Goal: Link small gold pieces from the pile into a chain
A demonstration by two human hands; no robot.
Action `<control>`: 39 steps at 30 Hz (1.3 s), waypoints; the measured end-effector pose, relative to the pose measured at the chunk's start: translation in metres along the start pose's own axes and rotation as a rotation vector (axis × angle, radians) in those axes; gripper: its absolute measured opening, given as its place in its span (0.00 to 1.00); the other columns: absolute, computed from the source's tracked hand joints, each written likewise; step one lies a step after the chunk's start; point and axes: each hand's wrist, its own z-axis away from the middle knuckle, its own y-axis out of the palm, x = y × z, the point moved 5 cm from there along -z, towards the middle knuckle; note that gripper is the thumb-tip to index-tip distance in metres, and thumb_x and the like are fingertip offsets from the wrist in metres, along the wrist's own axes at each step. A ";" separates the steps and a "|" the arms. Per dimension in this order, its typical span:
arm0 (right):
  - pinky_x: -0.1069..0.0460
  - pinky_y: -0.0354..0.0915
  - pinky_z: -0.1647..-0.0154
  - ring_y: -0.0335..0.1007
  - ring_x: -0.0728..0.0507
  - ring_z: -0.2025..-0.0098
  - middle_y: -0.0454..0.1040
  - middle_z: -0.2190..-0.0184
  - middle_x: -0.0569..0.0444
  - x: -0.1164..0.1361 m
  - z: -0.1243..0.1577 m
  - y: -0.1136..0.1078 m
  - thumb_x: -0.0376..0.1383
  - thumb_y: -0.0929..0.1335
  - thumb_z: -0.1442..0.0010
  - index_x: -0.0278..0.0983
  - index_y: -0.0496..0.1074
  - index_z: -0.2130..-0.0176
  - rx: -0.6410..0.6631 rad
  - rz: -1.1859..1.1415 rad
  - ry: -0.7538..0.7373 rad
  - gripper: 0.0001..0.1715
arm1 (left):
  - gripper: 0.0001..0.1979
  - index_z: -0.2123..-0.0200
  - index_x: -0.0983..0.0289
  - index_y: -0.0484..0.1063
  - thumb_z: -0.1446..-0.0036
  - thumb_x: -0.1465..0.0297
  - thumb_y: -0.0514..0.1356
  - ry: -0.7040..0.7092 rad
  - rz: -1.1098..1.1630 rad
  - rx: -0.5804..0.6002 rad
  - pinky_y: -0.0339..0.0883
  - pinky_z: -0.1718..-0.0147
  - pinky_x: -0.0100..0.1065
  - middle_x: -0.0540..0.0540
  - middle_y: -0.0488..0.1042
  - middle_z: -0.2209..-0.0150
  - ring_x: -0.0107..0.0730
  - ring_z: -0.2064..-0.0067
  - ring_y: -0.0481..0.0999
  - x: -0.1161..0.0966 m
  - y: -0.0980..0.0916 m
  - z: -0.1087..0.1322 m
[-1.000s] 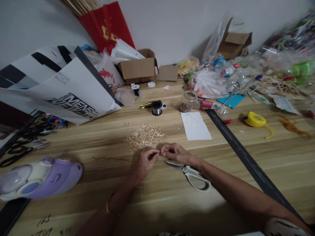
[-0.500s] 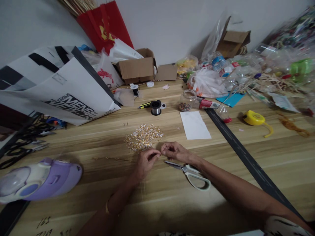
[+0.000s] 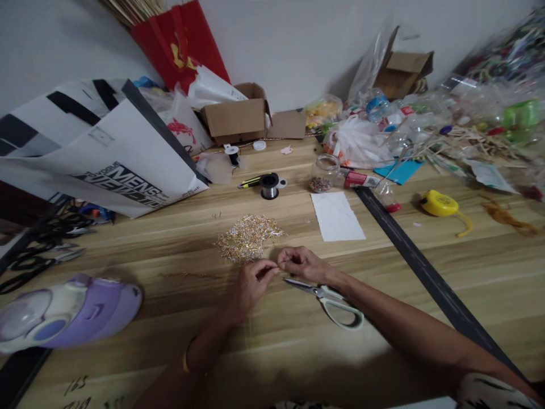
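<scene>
My left hand [image 3: 252,281] and my right hand [image 3: 301,263] meet fingertip to fingertip low over the wooden table [image 3: 272,352]. Both are closed in a pinch on something too small to make out. Just beyond them lies a heap of small gold and silver beads [image 3: 248,237]. White-handled scissors [image 3: 330,300] lie on the table under my right wrist, blades pointing left.
A spool of wire [image 3: 269,186], a yellow-black cutter [image 3: 250,182], a bead jar [image 3: 322,174], white paper [image 3: 337,216], a long black ruler [image 3: 426,267], a yellow tape measure [image 3: 440,204]. A purple device [image 3: 70,312] sits left; bags, boxes and clutter line the back.
My fingertips have shifted slightly against each other while keeping the pinch. Nothing else has moved.
</scene>
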 end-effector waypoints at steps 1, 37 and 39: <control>0.58 0.49 0.80 0.50 0.54 0.79 0.59 0.79 0.60 0.000 0.000 0.000 0.47 0.66 0.44 0.33 0.66 0.69 -0.002 0.002 0.003 0.18 | 0.07 0.71 0.66 0.74 0.47 0.69 0.58 0.007 -0.015 0.003 0.64 0.73 0.26 0.54 0.76 0.73 0.28 0.73 0.72 -0.001 0.000 0.000; 0.58 0.65 0.76 0.66 0.53 0.73 0.71 0.67 0.52 0.008 -0.001 -0.006 0.44 0.71 0.48 0.33 0.66 0.71 -0.108 -0.268 -0.116 0.17 | 0.15 0.74 0.66 0.66 0.48 0.58 0.57 -0.267 0.403 0.058 0.70 0.77 0.30 0.52 0.75 0.78 0.30 0.78 0.75 0.009 0.006 -0.003; 0.57 0.67 0.74 0.69 0.51 0.71 0.73 0.66 0.50 0.009 0.000 -0.005 0.44 0.70 0.47 0.33 0.65 0.70 -0.086 -0.296 -0.118 0.17 | 0.16 0.73 0.66 0.65 0.49 0.57 0.57 -0.269 0.411 0.061 0.70 0.77 0.30 0.52 0.75 0.79 0.30 0.78 0.75 0.009 0.006 -0.003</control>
